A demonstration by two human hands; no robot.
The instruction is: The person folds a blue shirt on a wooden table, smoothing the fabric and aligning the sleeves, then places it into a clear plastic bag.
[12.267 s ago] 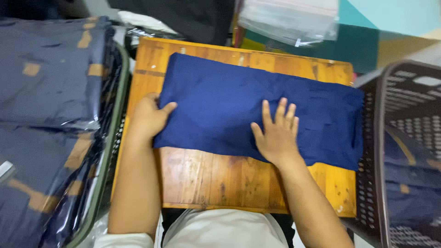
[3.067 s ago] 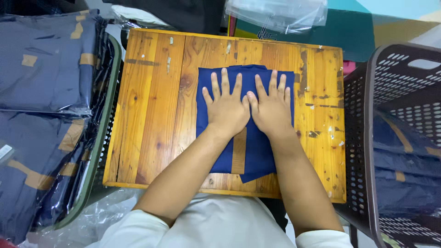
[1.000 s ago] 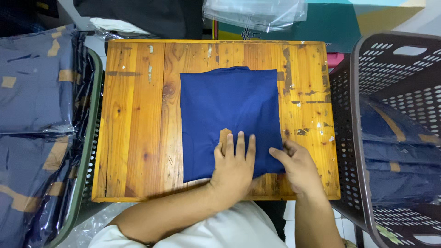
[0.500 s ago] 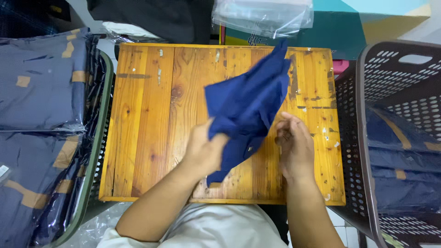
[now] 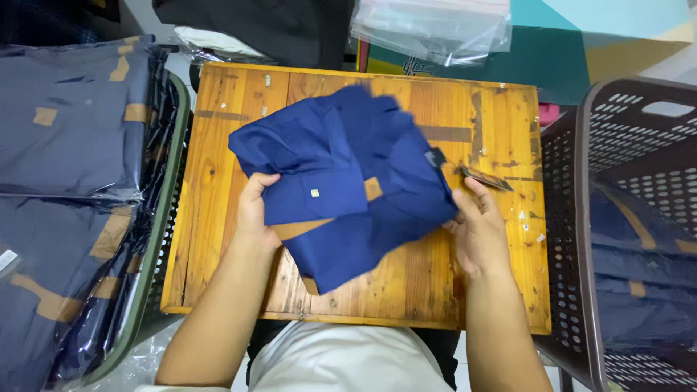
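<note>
Folded garment (image 5: 341,181): dark navy cloth with tan strips on its near face and a small pale square mark on a patch pocket. Loosely folded, rumpled, tilted. Held above the middle of the wooden surface (image 5: 218,160), gripped at its left and right edges; near corner hangs down.

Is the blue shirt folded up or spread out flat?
Folded up. The blue shirt is a thick bundle held between the left hand and right hand, lifted partly off the wooden table.
</note>
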